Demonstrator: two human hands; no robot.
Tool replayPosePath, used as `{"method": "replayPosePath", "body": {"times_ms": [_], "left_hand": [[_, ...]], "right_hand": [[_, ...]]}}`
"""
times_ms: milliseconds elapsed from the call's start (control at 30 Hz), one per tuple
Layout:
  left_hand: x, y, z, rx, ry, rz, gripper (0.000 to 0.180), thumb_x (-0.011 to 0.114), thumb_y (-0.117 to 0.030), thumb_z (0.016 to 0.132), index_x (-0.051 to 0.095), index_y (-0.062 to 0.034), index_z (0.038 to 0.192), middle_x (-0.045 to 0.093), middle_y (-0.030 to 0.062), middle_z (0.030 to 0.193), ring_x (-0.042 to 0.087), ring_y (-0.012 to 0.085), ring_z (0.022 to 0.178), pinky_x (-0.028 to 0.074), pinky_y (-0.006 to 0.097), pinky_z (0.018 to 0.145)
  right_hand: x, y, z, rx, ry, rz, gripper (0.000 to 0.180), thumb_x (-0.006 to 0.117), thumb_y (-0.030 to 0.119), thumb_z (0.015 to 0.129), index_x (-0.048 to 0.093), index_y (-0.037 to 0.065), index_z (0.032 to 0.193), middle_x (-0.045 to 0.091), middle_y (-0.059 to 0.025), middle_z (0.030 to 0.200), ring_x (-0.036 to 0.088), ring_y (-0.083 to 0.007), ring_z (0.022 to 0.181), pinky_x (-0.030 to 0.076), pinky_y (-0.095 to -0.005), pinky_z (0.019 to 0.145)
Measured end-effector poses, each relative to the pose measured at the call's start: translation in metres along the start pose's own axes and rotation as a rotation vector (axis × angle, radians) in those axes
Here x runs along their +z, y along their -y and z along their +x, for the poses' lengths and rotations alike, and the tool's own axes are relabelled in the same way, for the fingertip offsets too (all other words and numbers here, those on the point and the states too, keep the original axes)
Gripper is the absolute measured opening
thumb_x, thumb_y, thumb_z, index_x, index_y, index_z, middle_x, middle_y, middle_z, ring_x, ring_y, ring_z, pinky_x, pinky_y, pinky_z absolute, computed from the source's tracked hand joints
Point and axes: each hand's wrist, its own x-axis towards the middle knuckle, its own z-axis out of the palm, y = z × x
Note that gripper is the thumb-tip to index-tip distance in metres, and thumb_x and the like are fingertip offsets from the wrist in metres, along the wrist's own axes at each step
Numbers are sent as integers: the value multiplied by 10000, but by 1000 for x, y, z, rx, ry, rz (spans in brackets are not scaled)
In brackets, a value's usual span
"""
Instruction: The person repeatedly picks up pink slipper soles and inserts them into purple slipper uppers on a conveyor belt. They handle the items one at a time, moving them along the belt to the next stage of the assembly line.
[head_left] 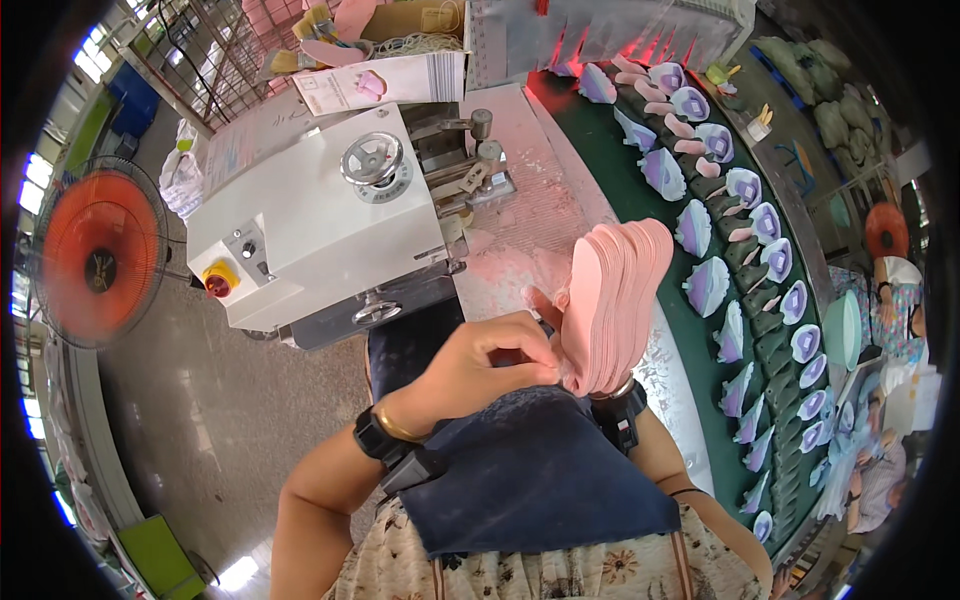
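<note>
Pink insoles stand in a fanned stack above the desk's near edge, gripped from below by the right hand, mostly hidden. The left hand pinches the stack's lower edge. A white machine sits at the desk's left edge; a green conveyor carrying purple shoe parts runs along its right.

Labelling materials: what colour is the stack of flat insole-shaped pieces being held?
Pale pink, the whole stack of flat insole-shaped pieces; clearest in the head view.
</note>
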Motion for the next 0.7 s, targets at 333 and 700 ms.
{"method": "replayPosePath", "body": {"times_ms": [333,700], "left_hand": [[-36,-6,-19,-55,-287,-99,132,653,-24,865,570,-36,763,528,29,767,465,110,637,381,221,580],[1,19,-6,-150,-430,178,101,703,-93,872,687,4,897,663,5,822,565,32,715,457,190,638]], "right_hand": [[-3,3,-6,-176,-279,-178,706,516,558,886,346,122,1416,482,-162,1327,644,-307,846,518,-378,659],[4,-13,-18,77,-41,333,763,402,620,901,337,28,1378,257,-175,1544,653,-344,661,455,-355,453]]}}
